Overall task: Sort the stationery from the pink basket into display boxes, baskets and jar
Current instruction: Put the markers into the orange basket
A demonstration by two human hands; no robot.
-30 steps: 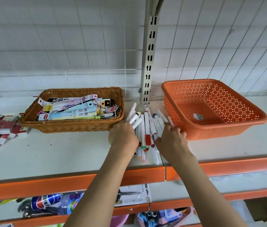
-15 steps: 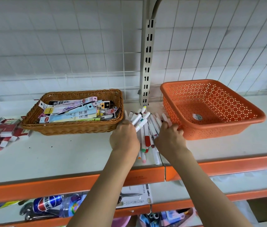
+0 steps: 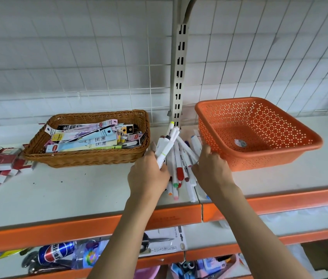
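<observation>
The left hand (image 3: pixel 148 178) grips a tilted bunch of white markers (image 3: pixel 167 146) (coloured caps); the right hand (image 3: pixel 211 172) curls around more markers beside the orange basket (image 3: pixel 270 158)

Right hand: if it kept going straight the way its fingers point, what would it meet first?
Probably the orange basket: the right hand points up-shelf along the markers, its fingers apparently at the basket's near corner already; depth is unclear.

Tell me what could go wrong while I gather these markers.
1. The left hand grips a fanned bundle of markers; one could slip from the grip.
2. Loose markers lie near the shelf edge; a nudge might roll them off.
3. The right hand is against the orange basket and may shove it.
</observation>
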